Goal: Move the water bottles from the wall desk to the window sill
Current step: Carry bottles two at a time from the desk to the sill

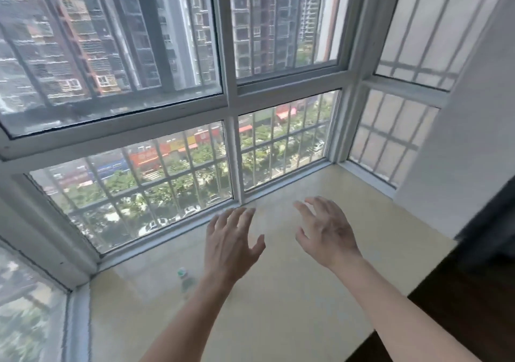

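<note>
A clear water bottle (186,279) with a pale green cap stands upright on the cream window sill (278,292), just left of my left forearm, which hides part of it. My left hand (230,243) hovers over the sill near the glass, fingers spread and holding nothing. My right hand (324,230) is raised beside it, also with fingers apart and nothing in it. Both hands are blurred. The wall desk is not in view.
White-framed bay windows (231,149) with outside bars enclose the sill at the back, left and right. A white wall (459,138) rises at the right. Dark wooden furniture (459,306) borders the sill's near right edge.
</note>
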A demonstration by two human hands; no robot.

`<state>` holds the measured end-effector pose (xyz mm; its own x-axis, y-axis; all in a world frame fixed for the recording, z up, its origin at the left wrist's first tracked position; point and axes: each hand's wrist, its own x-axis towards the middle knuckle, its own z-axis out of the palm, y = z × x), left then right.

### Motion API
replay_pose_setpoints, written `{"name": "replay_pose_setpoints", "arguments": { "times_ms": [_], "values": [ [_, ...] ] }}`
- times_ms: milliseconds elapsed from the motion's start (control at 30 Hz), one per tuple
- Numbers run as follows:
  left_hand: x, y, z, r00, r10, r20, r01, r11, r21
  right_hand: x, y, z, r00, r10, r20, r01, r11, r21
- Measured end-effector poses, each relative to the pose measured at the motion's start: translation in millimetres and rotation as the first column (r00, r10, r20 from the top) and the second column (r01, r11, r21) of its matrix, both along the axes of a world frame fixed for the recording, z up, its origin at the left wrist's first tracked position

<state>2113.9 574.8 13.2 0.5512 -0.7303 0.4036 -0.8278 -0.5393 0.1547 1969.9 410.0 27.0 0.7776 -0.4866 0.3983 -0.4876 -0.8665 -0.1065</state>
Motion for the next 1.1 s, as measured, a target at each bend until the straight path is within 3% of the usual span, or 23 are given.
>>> {"name": "replay_pose_setpoints", "arguments": {
  "times_ms": [167, 367, 467, 833, 1100],
  "values": [
    [-64.1, -68.9, -2.8, 0.959, -0.283, -0.031, 0.283, 0.959, -0.008, -111.5, -18.4, -1.6, 0.954, -0.299, -0.037, 0.298, 0.954, -0.018],
    [-158.9, -138.5, -0.8, 0.836, -0.548, -0.017, 0.548, 0.836, -0.016, -234.3, -31.6, -1.7, 0.814, -0.575, -0.082, 0.575, 0.818, -0.032],
    [-204.9, -163.3, -2.9, 0.765, -0.644, -0.016, 0.644, 0.765, 0.003, -280.3, -29.5, -4.6, 0.741, -0.670, -0.034, 0.669, 0.742, -0.043],
    [-336.0, -285.3, -12.3, 0.566, -0.824, 0.003, 0.824, 0.566, 0.033, -405.6, -94.2, -28.0, 0.575, -0.818, 0.006, 0.818, 0.575, 0.004],
    [-416.9, -411.2, -6.7, 0.520, -0.853, 0.029, 0.851, 0.521, 0.063, -484.1, -206.8, -34.2, 0.516, -0.857, 0.007, 0.856, 0.516, 0.040]
  ]
}}
